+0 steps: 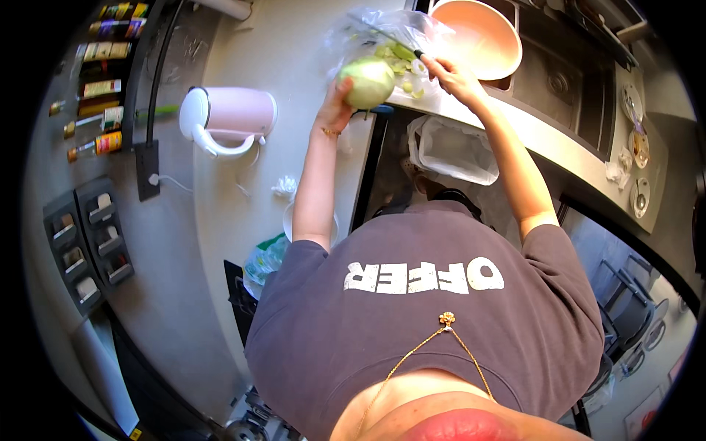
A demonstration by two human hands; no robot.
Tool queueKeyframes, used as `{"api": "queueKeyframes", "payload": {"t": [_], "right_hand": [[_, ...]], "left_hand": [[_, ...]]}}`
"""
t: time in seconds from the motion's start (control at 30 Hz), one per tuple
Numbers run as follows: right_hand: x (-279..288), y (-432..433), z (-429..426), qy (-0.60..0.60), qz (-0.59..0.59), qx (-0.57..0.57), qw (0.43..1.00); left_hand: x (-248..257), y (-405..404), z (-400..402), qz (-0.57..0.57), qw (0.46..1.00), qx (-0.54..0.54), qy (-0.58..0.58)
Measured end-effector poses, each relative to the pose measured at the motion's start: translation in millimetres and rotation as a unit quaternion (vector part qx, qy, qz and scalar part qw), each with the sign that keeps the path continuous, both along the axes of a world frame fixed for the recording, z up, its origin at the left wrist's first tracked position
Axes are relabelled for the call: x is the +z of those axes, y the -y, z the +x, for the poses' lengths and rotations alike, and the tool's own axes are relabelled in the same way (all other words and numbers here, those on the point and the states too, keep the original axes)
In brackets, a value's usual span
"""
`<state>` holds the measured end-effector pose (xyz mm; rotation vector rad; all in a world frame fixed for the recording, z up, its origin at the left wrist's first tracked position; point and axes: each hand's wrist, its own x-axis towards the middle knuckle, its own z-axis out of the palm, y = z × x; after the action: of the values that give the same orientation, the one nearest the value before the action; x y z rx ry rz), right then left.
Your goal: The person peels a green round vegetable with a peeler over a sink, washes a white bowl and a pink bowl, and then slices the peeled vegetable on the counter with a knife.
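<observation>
My left hand holds a large, round, pale green vegetable or fruit, partly peeled by its look, above the counter edge. In my right hand is the dark handle of a long thin kitchen knife; its blade points up and left, over a clear plastic bag. Green peelings lie on the bag, between the two hands. The exact edge of the blade is too small to make out.
An orange plastic basin stands beside the steel sink at the right. Below the counter is a lined bin. A pink and white electric kettle stands on the left counter, near racked bottles. Small dishes sit far right.
</observation>
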<state>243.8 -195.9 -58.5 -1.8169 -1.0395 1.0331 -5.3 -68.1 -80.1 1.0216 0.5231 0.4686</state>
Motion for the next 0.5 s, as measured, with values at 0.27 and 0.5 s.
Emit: {"api": "queueKeyframes", "payload": {"t": [0.27, 0.5], "right_hand": [[7.6, -24.3, -85.3, -0.131, 0.188, -0.058, 0.972], [27.8, -41.0, -105.4, -0.226, 0.106, -0.031, 0.968]], "left_hand": [[32.3, 31.0, 5.1, -0.201, 0.944, 0.152, 0.212], [42.3, 7.9, -35.3, 0.036, 0.990, 0.133, 0.011]]}}
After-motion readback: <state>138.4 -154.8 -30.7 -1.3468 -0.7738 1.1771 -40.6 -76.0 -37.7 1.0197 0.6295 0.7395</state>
